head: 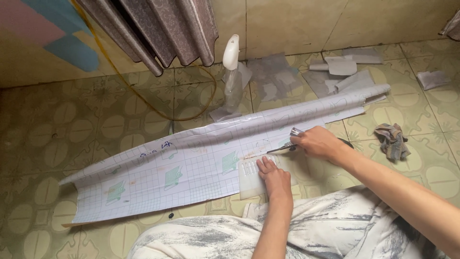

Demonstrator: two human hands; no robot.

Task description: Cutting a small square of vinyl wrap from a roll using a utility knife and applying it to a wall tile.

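The long sheet (191, 163) is white with a fine grey grid and small green printed blocks — blue handwriting marks its upper edge. The floor tiles (72, 129) are pale yellow-green with oval motifs; the curtain (158, 29) is grey-brown, the spray bottle (232, 72) clear with a white head.

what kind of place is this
Probably a room in a home, with work done on the floor: patterned floor tiles, a curtain against the wall, and a spray bottle beside the gridded sheet.
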